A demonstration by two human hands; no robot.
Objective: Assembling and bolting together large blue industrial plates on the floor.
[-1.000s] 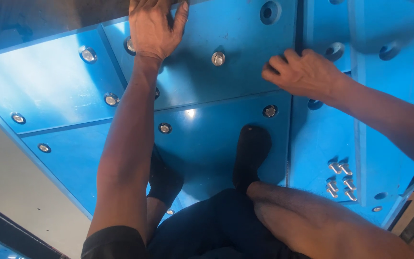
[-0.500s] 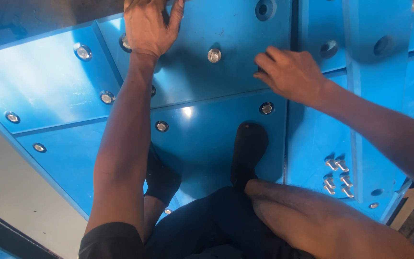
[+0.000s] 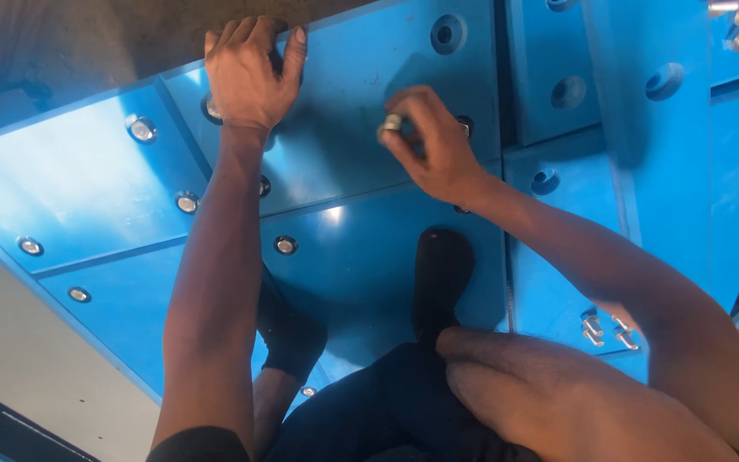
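On far blue panel [image 3: 369, 77]: right hand [image 3: 438, 150] pinching bolt [image 3: 392, 125] at hole; left hand [image 3: 250, 73] spread flat, bracing; near-left bolts seated, far-right holes [image 3: 568, 91] open

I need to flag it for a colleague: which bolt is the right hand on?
On the blue panels, follow the upper plate to its middle. The bolt sits pinched in the right hand. Unlike the other bolts, sunk flush into the plates, it is raised at the fingertips.
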